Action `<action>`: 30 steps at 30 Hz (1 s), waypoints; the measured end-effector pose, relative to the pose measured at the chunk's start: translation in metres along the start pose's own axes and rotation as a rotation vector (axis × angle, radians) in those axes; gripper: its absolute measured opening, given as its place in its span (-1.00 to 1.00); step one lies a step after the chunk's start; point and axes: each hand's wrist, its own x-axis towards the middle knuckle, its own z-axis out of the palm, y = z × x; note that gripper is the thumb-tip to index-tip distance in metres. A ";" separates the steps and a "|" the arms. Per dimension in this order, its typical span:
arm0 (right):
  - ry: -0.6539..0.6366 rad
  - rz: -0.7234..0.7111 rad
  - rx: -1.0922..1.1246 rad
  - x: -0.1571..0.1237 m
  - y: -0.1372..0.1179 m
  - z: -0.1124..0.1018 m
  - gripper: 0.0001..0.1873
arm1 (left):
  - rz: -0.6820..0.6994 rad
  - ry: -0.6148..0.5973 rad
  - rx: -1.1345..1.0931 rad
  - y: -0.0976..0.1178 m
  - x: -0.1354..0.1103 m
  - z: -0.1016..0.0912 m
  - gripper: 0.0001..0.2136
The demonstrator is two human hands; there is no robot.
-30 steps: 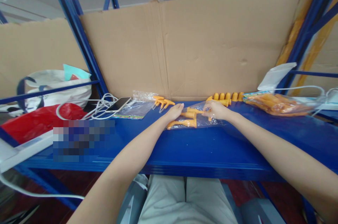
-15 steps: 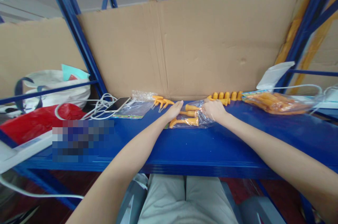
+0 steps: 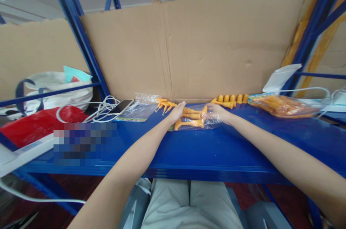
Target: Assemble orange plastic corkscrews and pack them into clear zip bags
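A clear plastic bag (image 3: pixel 212 124) lies on the blue shelf top between my hands, with several orange plastic pieces (image 3: pixel 189 124) with flared ends inside it. My left hand (image 3: pixel 177 112) is closed on the bag's left end, thumb pointing up. At the other end, my right hand (image 3: pixel 220 113) has its fingers curled at the bag, and glinting film lies over part of them. One orange piece (image 3: pixel 204 111) stands across the others beside the right fingertips; whether the fingers touch it is hard to see.
Orange corkscrews (image 3: pixel 165 104) lie left of my left hand, beside a flat printed bag (image 3: pixel 137 111) and a phone (image 3: pixel 123 107). Orange pieces (image 3: pixel 232 98) stand in a row behind my right hand. A filled bag (image 3: pixel 283 104) lies right. Cardboard (image 3: pixel 216 49) walls the back.
My right hand has shifted slightly right, and its fingers have loosened from a tighter fist. An orange piece now shows crosswise beside them, and the pieces in the bag have moved closer together.
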 end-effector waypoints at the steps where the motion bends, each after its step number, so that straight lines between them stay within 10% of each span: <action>1: 0.005 0.068 0.056 -0.002 -0.003 0.001 -0.72 | 0.000 0.002 0.011 0.001 -0.001 0.000 -0.58; 17: 0.013 0.304 0.189 -0.011 -0.019 0.002 -0.89 | 0.519 0.018 0.618 0.032 -0.019 -0.001 -0.88; 30: -0.133 0.384 0.081 -0.010 -0.014 -0.005 -0.81 | 0.317 -0.112 0.761 0.046 -0.029 0.005 -0.77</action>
